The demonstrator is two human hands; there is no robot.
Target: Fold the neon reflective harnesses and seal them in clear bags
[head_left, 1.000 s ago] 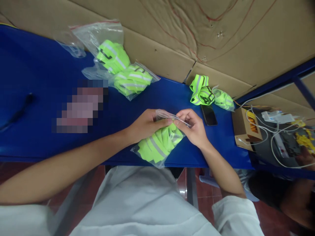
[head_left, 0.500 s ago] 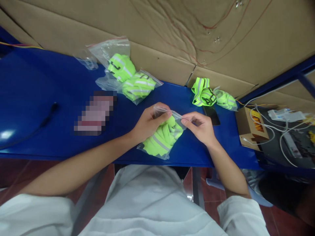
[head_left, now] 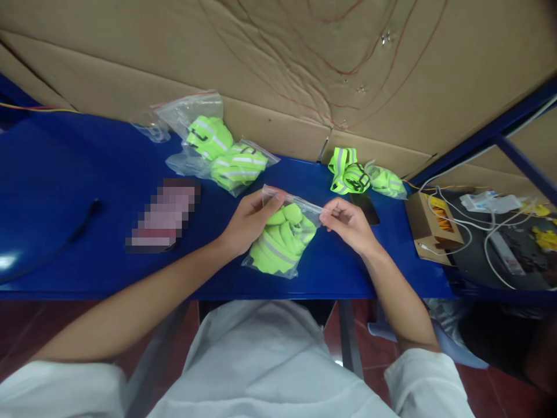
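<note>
My left hand [head_left: 249,222] pinches one top corner of a clear plastic zip bag [head_left: 290,235], my right hand [head_left: 348,225] the other. Between them, over the glossy blue tabletop [head_left: 335,276], it holds a bundled neon-green fabric strap [head_left: 274,255] with grey stripes.

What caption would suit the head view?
Left hand and right hand pinch the top edge of a zip-lock bag holding neon reflective strap at a blue table.
</note>
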